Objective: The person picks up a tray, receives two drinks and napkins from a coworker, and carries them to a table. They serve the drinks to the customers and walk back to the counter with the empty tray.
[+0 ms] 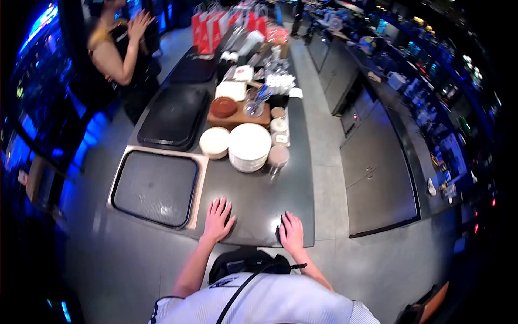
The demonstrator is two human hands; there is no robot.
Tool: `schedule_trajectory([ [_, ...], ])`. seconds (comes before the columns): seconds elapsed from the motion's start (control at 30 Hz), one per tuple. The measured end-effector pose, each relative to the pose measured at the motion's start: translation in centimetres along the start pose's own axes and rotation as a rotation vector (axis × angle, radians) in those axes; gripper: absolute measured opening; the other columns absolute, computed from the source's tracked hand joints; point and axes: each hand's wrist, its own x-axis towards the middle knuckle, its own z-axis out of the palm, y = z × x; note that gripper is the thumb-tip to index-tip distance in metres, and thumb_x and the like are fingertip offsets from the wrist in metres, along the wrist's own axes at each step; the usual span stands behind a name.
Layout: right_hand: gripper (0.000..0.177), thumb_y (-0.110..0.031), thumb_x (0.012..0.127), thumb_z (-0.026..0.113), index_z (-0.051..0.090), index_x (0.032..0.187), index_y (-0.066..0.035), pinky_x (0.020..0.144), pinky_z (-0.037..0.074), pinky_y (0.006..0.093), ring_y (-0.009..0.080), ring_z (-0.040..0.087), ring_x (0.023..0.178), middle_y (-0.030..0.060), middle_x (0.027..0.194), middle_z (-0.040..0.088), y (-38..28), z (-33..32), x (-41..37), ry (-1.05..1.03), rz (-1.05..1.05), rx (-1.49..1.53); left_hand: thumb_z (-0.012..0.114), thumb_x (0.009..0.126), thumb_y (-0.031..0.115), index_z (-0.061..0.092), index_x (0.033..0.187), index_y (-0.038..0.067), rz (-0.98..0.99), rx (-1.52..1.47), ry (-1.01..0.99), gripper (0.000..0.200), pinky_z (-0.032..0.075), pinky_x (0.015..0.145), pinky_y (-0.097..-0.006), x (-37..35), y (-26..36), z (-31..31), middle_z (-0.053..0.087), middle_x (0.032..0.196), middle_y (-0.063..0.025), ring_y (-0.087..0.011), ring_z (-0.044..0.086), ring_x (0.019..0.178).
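My left hand [217, 220] lies flat on the grey counter [251, 208] near its front edge, fingers spread, holding nothing. To its left is a black tray [155, 188] on a light-coloured board. My right hand [292, 232] rests at the counter's front right, fingers apart and somewhat bent, with a small dark patch beside its thumb side that I cannot make out. Beyond both hands stand a tall stack of white plates [249, 143], a shorter white stack [215, 142] to its left and a lidded jar [278, 156] to its right.
More black trays [172, 116] line the counter's left side. Behind the plates are a wooden board [245, 119] with a brown round dish, glassware, and red and white bags [208, 32]. A person [116, 51] stands at the back left. Steel cabinets [377, 173] line the right.
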Motion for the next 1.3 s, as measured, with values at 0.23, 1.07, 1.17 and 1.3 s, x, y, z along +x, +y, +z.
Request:
schedule_trajectory([
  [0.23,0.035,-0.021,0.083,0.050,0.055,0.111,0.000,0.098,0.034,0.0432,0.0314,0.047,0.114,0.0168,0.122,0.051,0.6,-0.3,-0.2,0.066,0.025,-0.017,0.051,0.085,0.024,0.043,0.125,0.001,-0.145,-0.159,0.176,0.047,0.021,0.105,-0.0472,-0.5,0.9,-0.3,0.039,0.134,-0.0177,-0.0348,0.032,0.125],
  [1.07,0.027,-0.015,0.083,0.051,0.059,0.105,-0.001,0.091,0.040,0.0402,0.0300,0.051,0.108,0.0138,0.115,0.055,0.8,-0.2,-0.6,0.170,-0.020,-0.017,0.061,0.075,0.021,0.056,0.107,0.002,-0.091,-0.063,0.299,0.038,0.029,0.101,-0.0477,-2.3,0.6,1.6,0.048,0.123,-0.0179,-0.0348,0.041,0.117],
  [1.17,0.028,-0.015,0.082,0.052,0.059,0.104,0.001,0.091,0.040,0.0409,0.0307,0.052,0.107,0.0155,0.115,0.055,1.0,-0.3,-0.4,0.175,-0.013,-0.011,0.060,0.076,0.021,0.056,0.107,0.002,-0.100,-0.079,0.295,0.037,0.030,0.101,-0.0465,-2.2,1.0,1.4,0.049,0.122,-0.0174,-0.0343,0.042,0.117],
  [1.3,0.028,-0.015,0.082,0.052,0.058,0.104,0.001,0.091,0.040,0.0403,0.0306,0.052,0.106,0.0156,0.115,0.055,0.9,-0.3,-0.5,0.183,-0.016,-0.003,0.058,0.077,0.020,0.056,0.108,0.000,-0.092,-0.067,0.261,0.037,0.030,0.101,-0.0450,-2.2,1.0,1.1,0.050,0.123,-0.0165,-0.0324,0.042,0.118],
])
